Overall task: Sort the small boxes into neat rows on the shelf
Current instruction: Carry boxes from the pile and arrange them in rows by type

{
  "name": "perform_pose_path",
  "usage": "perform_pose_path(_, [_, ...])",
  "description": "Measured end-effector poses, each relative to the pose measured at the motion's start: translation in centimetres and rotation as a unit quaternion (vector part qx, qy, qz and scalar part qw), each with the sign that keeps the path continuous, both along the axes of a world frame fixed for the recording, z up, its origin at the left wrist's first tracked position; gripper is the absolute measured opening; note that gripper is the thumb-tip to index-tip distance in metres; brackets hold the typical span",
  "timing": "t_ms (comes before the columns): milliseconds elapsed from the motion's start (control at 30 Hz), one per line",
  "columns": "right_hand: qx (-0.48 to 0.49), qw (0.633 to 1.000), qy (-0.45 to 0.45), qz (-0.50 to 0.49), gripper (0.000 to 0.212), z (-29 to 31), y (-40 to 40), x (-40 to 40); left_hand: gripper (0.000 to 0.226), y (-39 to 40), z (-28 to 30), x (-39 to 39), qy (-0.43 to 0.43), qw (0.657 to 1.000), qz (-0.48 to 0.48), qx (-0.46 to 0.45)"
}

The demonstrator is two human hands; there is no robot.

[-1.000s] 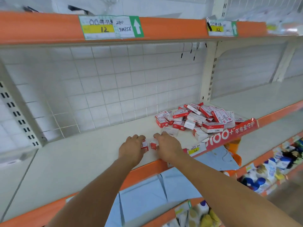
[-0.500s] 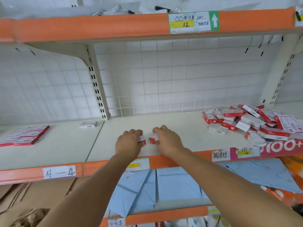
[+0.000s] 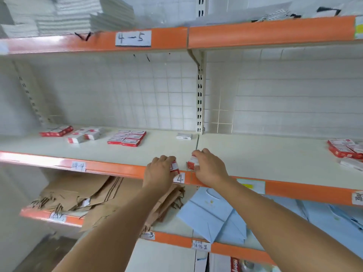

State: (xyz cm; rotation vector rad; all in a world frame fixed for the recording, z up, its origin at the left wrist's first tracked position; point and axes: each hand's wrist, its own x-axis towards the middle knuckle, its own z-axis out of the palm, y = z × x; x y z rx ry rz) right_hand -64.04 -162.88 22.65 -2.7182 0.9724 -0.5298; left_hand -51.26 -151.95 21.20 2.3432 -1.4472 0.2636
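Observation:
My left hand (image 3: 160,173) grips a small red-and-white box (image 3: 174,167) at the front edge of the cream shelf (image 3: 137,154). Just to its right, my right hand (image 3: 209,166) grips another small red-and-white box (image 3: 191,163) over the seam between two shelf sections. A flat block of the same boxes (image 3: 127,138) lies in rows further back on the left section. More of these boxes (image 3: 56,131) and a loose group (image 3: 84,134) lie to its left. The pile of boxes (image 3: 345,149) shows at the right edge.
A single white box (image 3: 184,136) lies by the slotted upright (image 3: 200,99). The shelf has an orange front rail (image 3: 110,167) with paper labels. Brown paper bags (image 3: 94,191) and light blue bags (image 3: 212,214) lie on the shelf below. Stacked white items sit on the top shelf.
Both hands, each holding a box, have travelled left along the shelf front, away from the pile. The view has swung left, so the left section with its rows is now in front.

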Motion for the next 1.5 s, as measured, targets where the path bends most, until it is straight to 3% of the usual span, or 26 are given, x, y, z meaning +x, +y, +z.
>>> perform_pose_path(400, [-0.005, 0.996, 0.002, 0.085, 0.043, -0.8, 7.5, 13.2, 0.044, 10.9, -0.9, 11.1, -0.003, 0.993, 0.120, 0.007])
perform_pose_path(1067, [-0.022, 0.978, 0.003, 0.207, 0.044, -0.5, 9.6, 32.8, 0.043, 15.1, 0.1, 27.3, 0.001, 0.971, 0.240, -0.007])
perform_pose_path(1500, [-0.049, 0.996, -0.014, 0.077, 0.042, -1.2, 12.8, 43.5, 0.046, 17.7, 0.1, 41.8, 0.008, 0.988, 0.152, 0.011])
